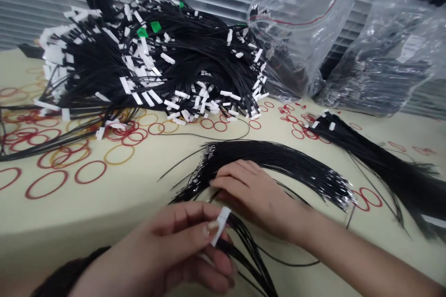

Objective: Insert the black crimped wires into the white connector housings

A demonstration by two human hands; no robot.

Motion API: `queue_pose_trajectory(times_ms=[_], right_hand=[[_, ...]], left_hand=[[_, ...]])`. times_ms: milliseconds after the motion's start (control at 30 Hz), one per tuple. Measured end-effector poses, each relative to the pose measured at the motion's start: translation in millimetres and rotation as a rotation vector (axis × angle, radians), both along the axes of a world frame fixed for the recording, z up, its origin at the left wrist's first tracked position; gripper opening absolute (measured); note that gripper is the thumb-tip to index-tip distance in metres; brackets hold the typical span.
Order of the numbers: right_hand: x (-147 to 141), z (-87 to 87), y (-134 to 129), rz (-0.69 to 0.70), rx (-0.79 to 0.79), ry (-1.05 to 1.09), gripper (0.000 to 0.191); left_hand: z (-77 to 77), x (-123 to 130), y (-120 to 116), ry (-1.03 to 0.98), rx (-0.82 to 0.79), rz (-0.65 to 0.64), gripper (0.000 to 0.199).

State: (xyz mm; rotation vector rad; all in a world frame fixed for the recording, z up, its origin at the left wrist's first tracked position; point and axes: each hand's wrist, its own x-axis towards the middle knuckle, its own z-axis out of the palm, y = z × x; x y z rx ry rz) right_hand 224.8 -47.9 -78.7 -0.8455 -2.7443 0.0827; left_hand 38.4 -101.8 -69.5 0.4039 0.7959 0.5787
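Observation:
My left hand, low in the middle, pinches a white label tag between thumb and fingers. Several black wires run down and right from the tag. Just above it, my right hand lies over the left part of a loose bundle of black wires with bare silvery ends. Its fingers are bent together at the bundle's near edge; whatever is under the fingertips is hidden.
A big heap of black cables with white tags stands at the back. Clear plastic bags are at the back right. Red rings and yellow rings lie scattered at left. Another dark bundle crosses the right side.

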Motion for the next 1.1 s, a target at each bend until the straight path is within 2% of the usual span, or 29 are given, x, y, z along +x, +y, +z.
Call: queue_pose_trajectory(times_ms=[67, 133, 200, 333, 467, 567, 767, 833, 967, 1100], right_hand=[[1, -0.2, 2, -0.017, -0.032, 0.035, 0.016], [0, -0.5, 3, -0.024, -0.035, 0.023, 0.013], [-1, -1.0, 3, -0.023, 0.019, -0.031, 0.015], [-1, -2.4, 1, -0.051, 0.150, -0.096, 0.019], [3, -2.1, -2, -0.079, 0.139, -0.078, 0.022], [2, 0.1, -3, -0.045, 0.168, -0.075, 0.025], [-2, 2.8, -3, 0.076, 0.309, -0.155, 0.024], [2, 6.4, -7, 0.021, 0.325, -0.068, 0.023], [8, 24.3, -26, -0.236, 0.229, 0.266, 0.022], [2, 36.1, -49, -0.183, 0.191, 0.273, 0.018]], left_hand=[[2.9, -5, 1, -0.041, 0.034, -0.006, 0.007], [5.3, -8, 3, -0.067, 0.056, 0.041, 0.009], [5.9, -7, 4, -0.050, 0.067, 0.074, 0.011], [1.9, 0, 2, 0.063, 0.029, -0.041, 0.008], [-2.0, 4, -5, 0.250, -0.022, -0.096, 0.011], [-3.4, 4, -5, 0.278, -0.037, -0.087, 0.011], [-5.9, 2, -2, 0.151, -0.033, -0.071, 0.010], [-7.0, 0, -1, 0.103, -0.030, -0.031, 0.009], [-8.9, -2, 4, 0.102, -0.029, 0.106, 0.009], [-8.5, -1, 8, 0.101, 0.011, 0.155, 0.007]])
